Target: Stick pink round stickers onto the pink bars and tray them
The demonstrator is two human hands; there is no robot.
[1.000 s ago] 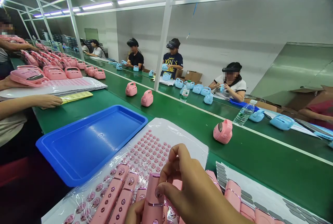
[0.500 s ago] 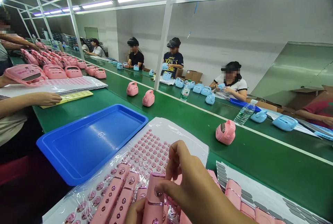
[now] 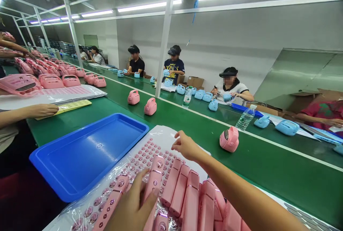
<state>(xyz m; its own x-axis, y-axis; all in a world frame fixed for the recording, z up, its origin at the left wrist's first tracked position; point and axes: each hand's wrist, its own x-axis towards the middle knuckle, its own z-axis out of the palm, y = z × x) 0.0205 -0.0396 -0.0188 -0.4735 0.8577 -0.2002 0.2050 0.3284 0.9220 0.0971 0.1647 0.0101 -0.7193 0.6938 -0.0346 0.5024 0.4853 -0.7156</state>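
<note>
Nearest, toward seven o'clock, the left hand (image 3: 135, 204) is clamped round a pink bar (image 3: 155, 178) at six, other pink bars (image 3: 191, 192) lying just beside it toward five. Beyond, at five, the right hand (image 3: 186, 146), fingers loosely parted, hovers over a sticker sheet (image 3: 164, 132); farther, a pink casing (image 3: 229, 139) stands at four.

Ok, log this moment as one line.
left hand: holding pink device | right hand: fingers apart, over sticker sheet | blue tray: beside sticker sheet
</note>
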